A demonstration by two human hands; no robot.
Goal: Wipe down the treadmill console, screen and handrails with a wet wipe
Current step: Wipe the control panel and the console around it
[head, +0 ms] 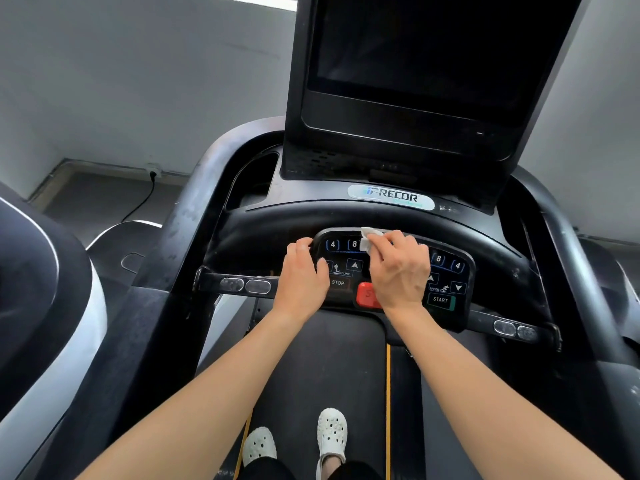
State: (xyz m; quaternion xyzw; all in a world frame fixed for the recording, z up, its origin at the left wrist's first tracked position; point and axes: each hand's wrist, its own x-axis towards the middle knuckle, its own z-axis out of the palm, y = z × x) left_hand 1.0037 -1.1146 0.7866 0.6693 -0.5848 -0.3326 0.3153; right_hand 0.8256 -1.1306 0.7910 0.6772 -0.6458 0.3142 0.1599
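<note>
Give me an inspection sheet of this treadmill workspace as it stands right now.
Surface: keypad below the Precor badge, partly covered by both hands.
Job's things: wet wipe on the keypad's top middle; screen dark; handrail with grip sensors.
Clutter: nothing seen.
Hands: left hand grips the keypad's left edge; right hand pinches the wet wipe.
Cables: black cord from a wall socket.
Surroundings: grey wall, neighbouring machine, white shoes on the belt.

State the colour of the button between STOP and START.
The button is red; head view.
</note>
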